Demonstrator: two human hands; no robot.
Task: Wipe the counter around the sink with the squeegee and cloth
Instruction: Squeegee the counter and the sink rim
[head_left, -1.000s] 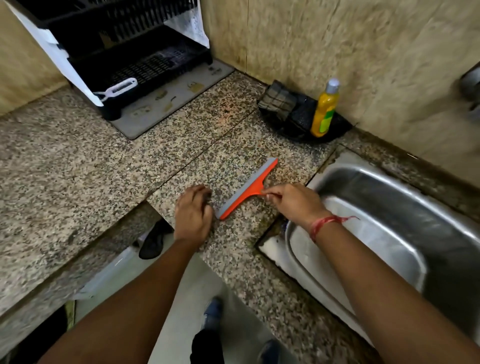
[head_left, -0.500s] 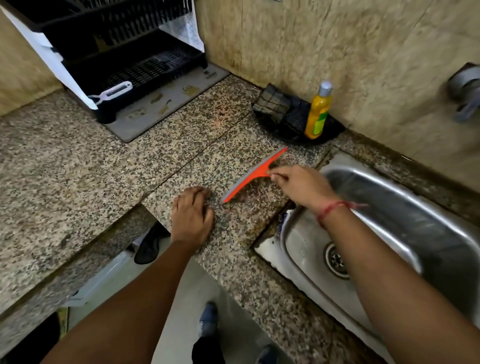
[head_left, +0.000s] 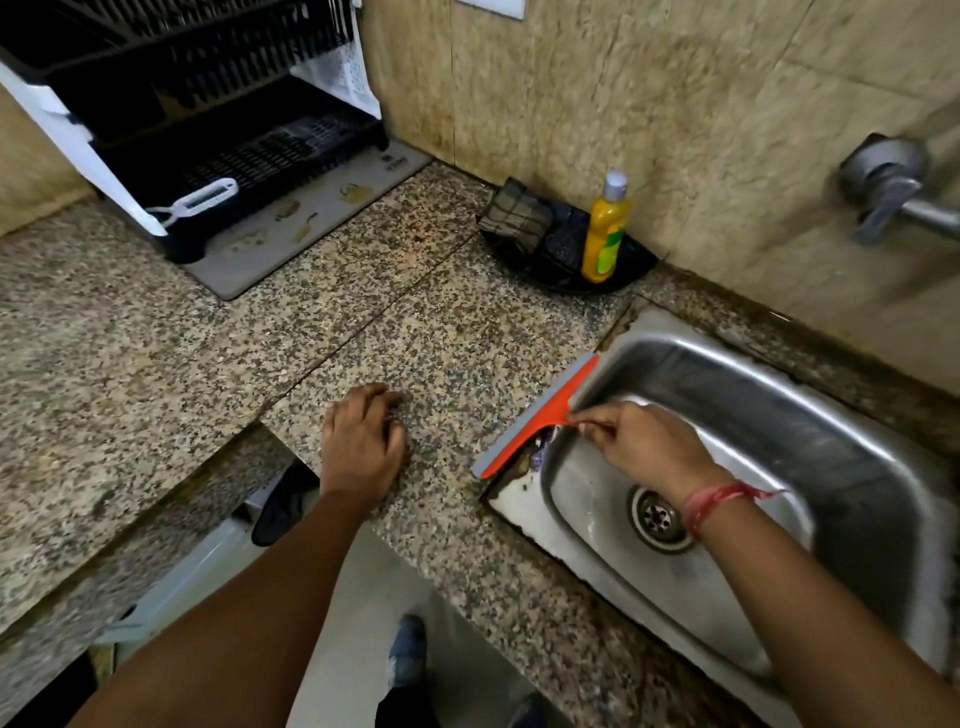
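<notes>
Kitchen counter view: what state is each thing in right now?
squeegee: held by its handle, blade at the sink's left edge
right hand: grips the squeegee handle
left hand: rests on the counter, holding nothing
sink: no dishes, drain uncovered
yellow bottle: upright, capped
checked cloth: folded, unused, on the black tray

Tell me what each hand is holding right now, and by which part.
The right hand has its grip on the orange squeegee, pinching the handle where it meets the blade. The left hand holds nothing; it rests on the granite counter.
</notes>
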